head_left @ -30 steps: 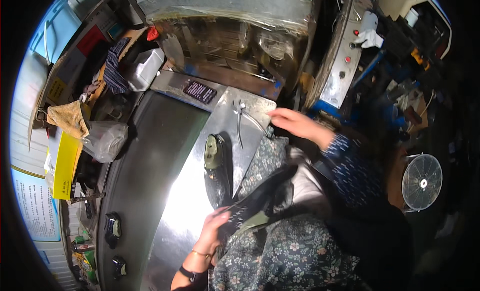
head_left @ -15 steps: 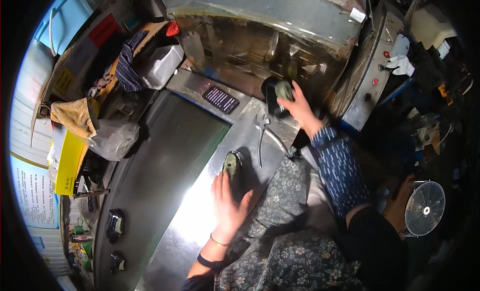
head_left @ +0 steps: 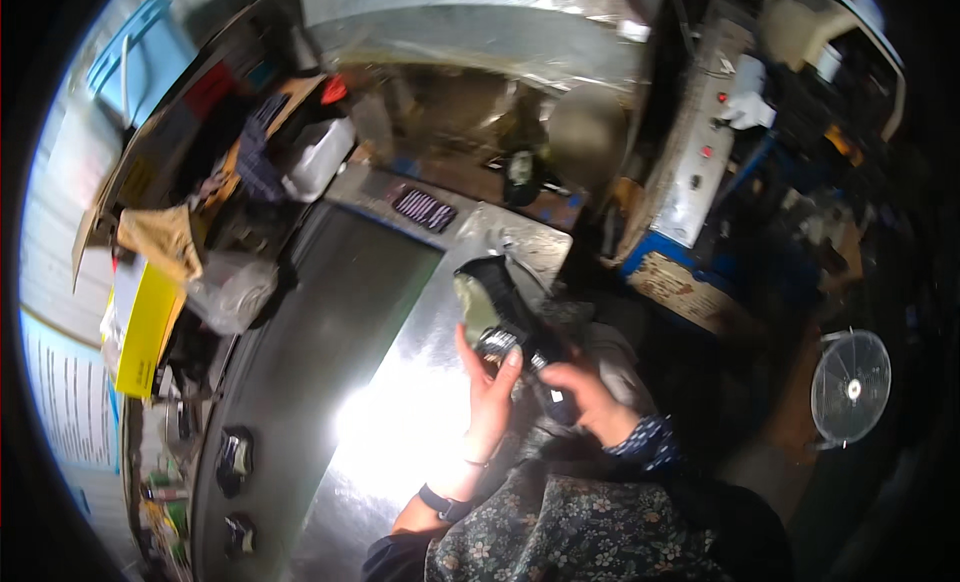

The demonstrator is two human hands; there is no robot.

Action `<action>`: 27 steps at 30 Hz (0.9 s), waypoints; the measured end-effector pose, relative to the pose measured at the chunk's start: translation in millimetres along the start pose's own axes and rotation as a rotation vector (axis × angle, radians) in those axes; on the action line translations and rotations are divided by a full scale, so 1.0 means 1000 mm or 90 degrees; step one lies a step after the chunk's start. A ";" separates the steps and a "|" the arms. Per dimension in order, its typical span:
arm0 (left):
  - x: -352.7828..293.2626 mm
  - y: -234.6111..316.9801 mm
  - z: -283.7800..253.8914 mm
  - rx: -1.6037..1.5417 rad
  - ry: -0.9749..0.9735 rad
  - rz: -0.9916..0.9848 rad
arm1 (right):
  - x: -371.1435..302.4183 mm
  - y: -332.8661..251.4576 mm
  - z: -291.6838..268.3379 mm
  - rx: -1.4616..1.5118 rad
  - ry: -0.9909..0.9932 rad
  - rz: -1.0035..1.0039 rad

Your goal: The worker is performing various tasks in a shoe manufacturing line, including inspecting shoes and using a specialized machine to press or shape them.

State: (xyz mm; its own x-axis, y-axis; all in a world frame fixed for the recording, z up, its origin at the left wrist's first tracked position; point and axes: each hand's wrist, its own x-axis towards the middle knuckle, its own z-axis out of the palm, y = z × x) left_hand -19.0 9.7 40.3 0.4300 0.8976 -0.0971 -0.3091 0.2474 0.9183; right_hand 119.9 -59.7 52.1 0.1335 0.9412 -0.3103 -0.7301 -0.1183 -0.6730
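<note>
Over the metal worktop, both of my hands are on a black shoe upper with an olive-green shoe last (head_left: 478, 304). My left hand (head_left: 487, 407) grips its near left side, thumb laid across the shiny black part. On the right, my right hand (head_left: 592, 404) holds the dark end close to my lap, its fingers somewhat blurred. Where one piece ends and another starts between the hands is hard to make out. Another dark shoe piece (head_left: 520, 175) sits at the opening of the machine ahead.
A dark conveyor belt (head_left: 330, 312) runs along the left, carrying black shoes (head_left: 235, 462). At its far end lies a phone (head_left: 424, 210). A control panel (head_left: 690, 172) with red buttons stands at the right, and a round fan (head_left: 850, 389) is farther right.
My right hand has drawn back from the machine opening to my left hand. The shoe piece on the worktop has been picked up, and both hands now hold a shoe. The view has shifted.
</note>
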 end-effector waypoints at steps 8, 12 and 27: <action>-0.051 -0.036 -0.018 0.438 -0.368 -0.047 | -0.144 -0.197 -0.129 -0.606 0.349 -0.551; -0.070 -0.059 -0.049 0.485 -0.296 -0.058 | -0.179 -0.292 -0.191 -0.903 0.744 -0.639; -0.060 -0.109 -0.057 0.488 -0.291 0.037 | -0.173 -0.387 -0.257 -0.991 0.884 -0.297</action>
State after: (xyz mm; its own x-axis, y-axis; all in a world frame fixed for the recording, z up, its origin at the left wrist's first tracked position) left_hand -59.4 -50.7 -75.2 0.7777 0.6279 -0.0300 0.2407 -0.2533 0.9370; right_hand 551.3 -258.3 193.7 0.9057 0.2738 0.3236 0.4043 -0.7874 -0.4653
